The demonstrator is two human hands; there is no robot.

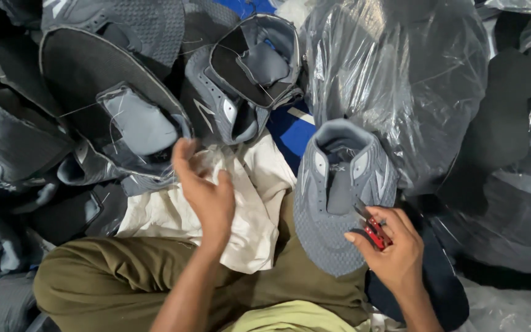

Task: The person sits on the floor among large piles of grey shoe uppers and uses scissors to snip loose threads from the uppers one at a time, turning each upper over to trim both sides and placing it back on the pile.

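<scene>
Right hand [394,249] grips red thread snips [373,230] beside grey shoe upper [339,197]; left hand [207,193] open, empty. Advise steadying the upper before trimming.

Pile of grey shoe uppers [93,104] fills the left and top, loose threads trailing off several. One upper [247,74] lies open at top centre, dark lining showing. Clear plastic bags [401,80] heaped on the right, dark pieces inside. Blue floor covering [293,132] shows between pile and bags. Cream cloth [256,203] spreads over the olive trousers [112,283]. A dark navy piece [447,286] lies at lower right.
</scene>
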